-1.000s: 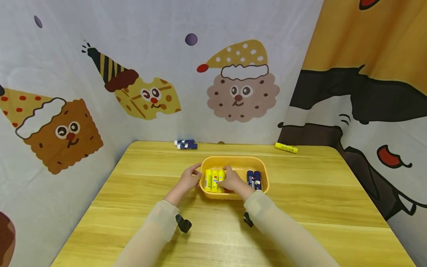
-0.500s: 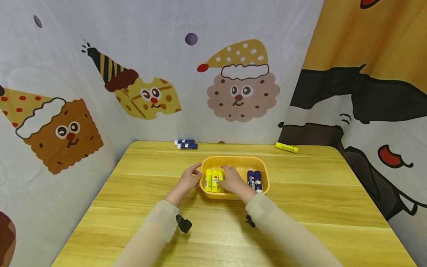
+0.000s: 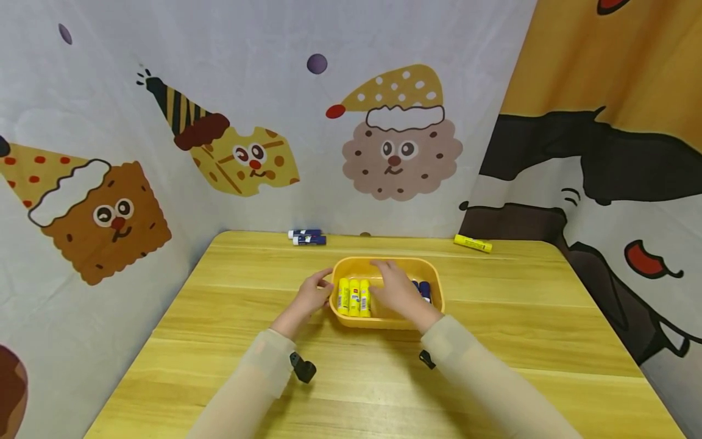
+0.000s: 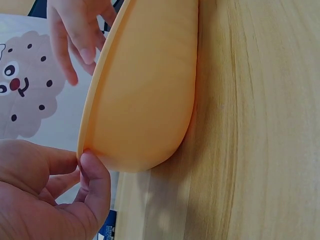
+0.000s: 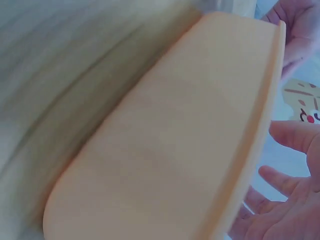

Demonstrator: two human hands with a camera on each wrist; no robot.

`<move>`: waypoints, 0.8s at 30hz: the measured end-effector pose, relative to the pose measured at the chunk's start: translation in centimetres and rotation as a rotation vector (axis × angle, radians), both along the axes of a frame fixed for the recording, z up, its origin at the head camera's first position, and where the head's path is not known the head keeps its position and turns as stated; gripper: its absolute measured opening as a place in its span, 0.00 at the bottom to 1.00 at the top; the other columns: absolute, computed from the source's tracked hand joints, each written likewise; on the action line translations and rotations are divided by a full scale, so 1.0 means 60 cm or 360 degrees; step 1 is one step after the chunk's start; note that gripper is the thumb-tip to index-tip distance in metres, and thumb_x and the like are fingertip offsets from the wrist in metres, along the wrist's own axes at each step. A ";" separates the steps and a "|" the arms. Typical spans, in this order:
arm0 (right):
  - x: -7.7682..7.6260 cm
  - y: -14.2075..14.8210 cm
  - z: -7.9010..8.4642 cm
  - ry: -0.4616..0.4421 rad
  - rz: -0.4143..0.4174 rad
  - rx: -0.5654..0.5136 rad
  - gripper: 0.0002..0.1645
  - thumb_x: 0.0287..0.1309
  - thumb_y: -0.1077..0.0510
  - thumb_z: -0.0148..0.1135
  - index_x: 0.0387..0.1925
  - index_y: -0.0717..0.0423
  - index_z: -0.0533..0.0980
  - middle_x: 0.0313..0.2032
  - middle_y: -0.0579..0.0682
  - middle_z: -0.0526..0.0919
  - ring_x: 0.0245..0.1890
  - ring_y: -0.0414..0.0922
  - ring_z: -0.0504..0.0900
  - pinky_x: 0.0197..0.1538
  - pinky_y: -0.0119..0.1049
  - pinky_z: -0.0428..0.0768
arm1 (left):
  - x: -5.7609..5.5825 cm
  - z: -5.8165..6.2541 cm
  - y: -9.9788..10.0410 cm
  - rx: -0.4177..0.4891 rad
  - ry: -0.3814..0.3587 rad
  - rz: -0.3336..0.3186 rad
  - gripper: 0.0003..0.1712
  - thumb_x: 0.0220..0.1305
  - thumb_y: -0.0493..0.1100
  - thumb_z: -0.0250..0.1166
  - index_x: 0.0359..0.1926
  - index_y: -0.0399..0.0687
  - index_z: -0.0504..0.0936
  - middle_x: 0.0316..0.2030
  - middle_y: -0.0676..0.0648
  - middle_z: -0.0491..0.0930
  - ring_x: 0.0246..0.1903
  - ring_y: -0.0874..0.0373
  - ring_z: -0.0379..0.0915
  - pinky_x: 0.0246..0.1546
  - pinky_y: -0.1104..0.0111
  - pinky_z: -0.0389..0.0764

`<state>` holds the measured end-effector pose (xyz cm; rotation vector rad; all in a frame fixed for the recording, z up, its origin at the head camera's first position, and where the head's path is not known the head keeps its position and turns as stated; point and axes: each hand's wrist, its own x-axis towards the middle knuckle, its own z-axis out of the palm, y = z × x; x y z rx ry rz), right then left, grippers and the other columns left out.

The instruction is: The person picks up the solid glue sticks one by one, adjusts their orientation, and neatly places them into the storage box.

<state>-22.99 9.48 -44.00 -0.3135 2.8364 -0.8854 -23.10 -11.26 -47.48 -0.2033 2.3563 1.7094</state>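
Note:
A yellow plastic bin (image 3: 384, 323) stands on the wooden table. At its left end my left hand (image 3: 314, 294) pinches the rim between thumb and fingers, clearest in the left wrist view on the bin wall (image 4: 145, 90). Three yellow glue sticks (image 3: 354, 297) lie side by side in the bin's left part. Dark blue glue sticks (image 3: 425, 291) lie at its right end, partly hidden by my right hand (image 3: 399, 292). That hand hovers over the bin's middle with fingers spread, holding nothing; the right wrist view shows its parted fingers (image 5: 282, 182) beyond the rim.
Two dark blue glue sticks with white ends (image 3: 309, 240) lie at the table's back left. Another yellow glue stick (image 3: 473, 244) lies at the back right. A cartoon-printed cloth (image 3: 247, 213) hangs right behind the table's back edge.
My right hand has come away from the rightmost yellow glue stick and moved right, now covering part of the blue ones. My left hand stays at the bin's rim.

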 end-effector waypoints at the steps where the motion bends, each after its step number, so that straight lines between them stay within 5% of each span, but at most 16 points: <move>1: -0.001 0.005 0.002 0.0017 0.0012 -0.0003 0.37 0.59 0.51 0.62 0.68 0.48 0.61 0.66 0.58 0.62 0.61 0.59 0.69 0.58 0.55 0.73 | 0.000 0.000 0.000 0.0002 -0.0005 0.0002 0.26 0.69 0.36 0.54 0.67 0.49 0.67 0.42 0.41 0.71 0.26 0.58 0.69 0.32 0.60 0.81; 14: -0.031 0.070 0.017 0.0274 0.0133 -0.0173 0.34 0.62 0.53 0.60 0.67 0.52 0.63 0.62 0.58 0.67 0.61 0.58 0.66 0.60 0.55 0.71 | 0.000 0.002 0.000 -0.0005 -0.0019 0.0004 0.26 0.69 0.36 0.53 0.67 0.50 0.66 0.43 0.40 0.71 0.26 0.59 0.68 0.32 0.60 0.81; 24: -0.059 0.127 0.008 0.0371 0.0079 -0.0151 0.34 0.63 0.53 0.58 0.68 0.51 0.61 0.64 0.58 0.64 0.65 0.59 0.60 0.64 0.59 0.64 | 0.001 0.002 0.001 0.0002 -0.0036 0.0011 0.26 0.69 0.36 0.54 0.67 0.50 0.67 0.43 0.41 0.71 0.26 0.58 0.69 0.33 0.60 0.81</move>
